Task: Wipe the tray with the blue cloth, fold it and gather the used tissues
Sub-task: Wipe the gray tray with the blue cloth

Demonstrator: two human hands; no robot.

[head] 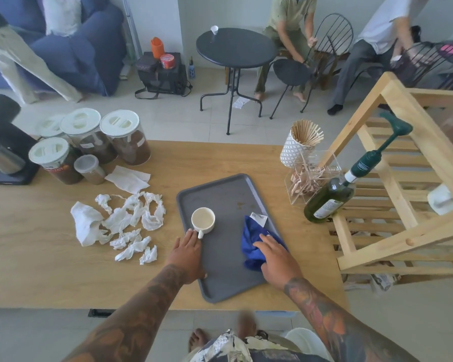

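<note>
Now right hand [277, 253] presses blue cloth [256, 241] near tray [228, 194] edge.

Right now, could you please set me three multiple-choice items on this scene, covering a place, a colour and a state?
1. Where does the white cup stand?
A. on the grey tray
B. on the round table
C. beside the jars

2. What colour is the cloth under the right hand?
A. green
B. blue
C. white

3. How do the used tissues lie?
A. stacked on the tray
B. scattered and crumpled on the wooden table
C. held in the left hand

Key: 1 A, the cup sits on the tray's left part; 2 B, the fabric is deep blue; 3 B, they lie loose left of the tray.
</note>
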